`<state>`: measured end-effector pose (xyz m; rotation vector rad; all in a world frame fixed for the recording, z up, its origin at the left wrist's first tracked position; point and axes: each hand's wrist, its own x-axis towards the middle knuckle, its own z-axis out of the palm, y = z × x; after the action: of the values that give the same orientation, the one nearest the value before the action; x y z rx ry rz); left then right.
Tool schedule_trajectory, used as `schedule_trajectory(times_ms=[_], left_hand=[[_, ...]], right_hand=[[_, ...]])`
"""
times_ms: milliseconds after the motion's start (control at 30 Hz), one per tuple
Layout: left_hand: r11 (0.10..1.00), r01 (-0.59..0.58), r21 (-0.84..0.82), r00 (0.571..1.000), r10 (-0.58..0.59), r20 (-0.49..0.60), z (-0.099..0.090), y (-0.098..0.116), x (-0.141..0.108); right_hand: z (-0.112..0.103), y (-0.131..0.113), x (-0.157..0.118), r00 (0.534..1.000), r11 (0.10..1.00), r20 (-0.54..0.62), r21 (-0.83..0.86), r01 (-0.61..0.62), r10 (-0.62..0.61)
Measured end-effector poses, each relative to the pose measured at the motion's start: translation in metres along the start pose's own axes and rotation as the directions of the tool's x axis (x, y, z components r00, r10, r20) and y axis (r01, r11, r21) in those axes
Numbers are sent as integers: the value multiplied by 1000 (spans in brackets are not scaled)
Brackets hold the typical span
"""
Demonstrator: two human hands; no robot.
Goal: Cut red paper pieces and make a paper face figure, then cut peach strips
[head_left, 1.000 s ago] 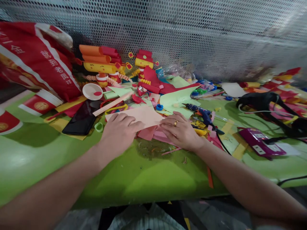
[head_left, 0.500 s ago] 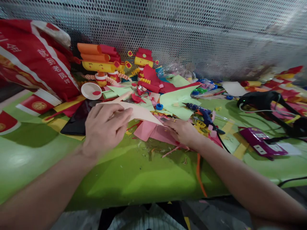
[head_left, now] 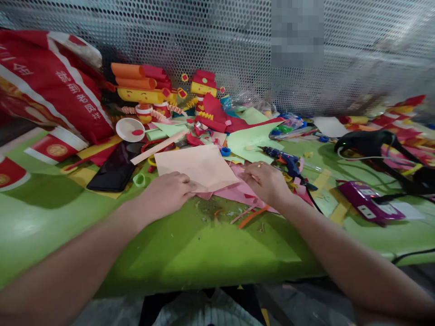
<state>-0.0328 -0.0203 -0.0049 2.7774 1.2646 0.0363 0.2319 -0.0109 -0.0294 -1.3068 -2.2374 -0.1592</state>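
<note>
A pale peach sheet of paper (head_left: 197, 166) lies over the scraps at the middle of the green table (head_left: 204, 253). My left hand (head_left: 166, 194) touches its lower left edge, fingers curled together, with the thumb side by the sheet's bottom edge. At the sheet's right corner is my right hand (head_left: 267, 181), its fingers bent and pressed together over pink paper (head_left: 234, 190); whether anything is between them is hidden. A narrow peach strip (head_left: 158, 147) lies at the sheet's upper left.
A black phone (head_left: 113, 167) and paper cups (head_left: 56, 146) lie at left. Paper figures (head_left: 139, 93) stand behind. Right of my right hand are a blue glue gun (head_left: 288, 163), a purple power strip (head_left: 370, 201) and cables.
The peach sheet has come down flatter, toward me. My left hand has moved down and right, uncovering the phone and strip. The orange strip near the front edge has shifted onto the table.
</note>
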Motion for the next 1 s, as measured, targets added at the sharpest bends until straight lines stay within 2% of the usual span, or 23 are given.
schedule_trajectory(times_ms=[100, 233, 400, 533, 700, 833, 1000], left_hand=[[999, 47, -8, 998, -46, 33, -1, 0, -1], [995, 64, -75, 998, -63, 15, -3, 0, 0], [990, 71, -125, 997, -69, 25, -3, -2, 1], [992, 98, -81, 995, -95, 35, -7, 2, 0], [982, 191, -1, 979, -191, 74, -10, 8, 1], [969, 244, -40, 963, -237, 128, -7, 6, 2], [960, 280, -24, 953, -274, 132, -2, 4, 5]], right_hand=[[3, -5, -3, 985, 971, -68, 173, 168, -158], [13, -5, -1, 963, 938, 54, 248, 243, -264], [18, -8, 6, 963, 960, 192, 239, 143, -191], [13, -12, 8, 958, 979, 266, 192, 61, -112], [11, -12, 6, 953, 982, 295, 187, 8, -64], [13, -11, 6, 952, 972, 304, 232, -34, -39], [16, -14, 7, 947, 977, 320, 193, -92, 26]])
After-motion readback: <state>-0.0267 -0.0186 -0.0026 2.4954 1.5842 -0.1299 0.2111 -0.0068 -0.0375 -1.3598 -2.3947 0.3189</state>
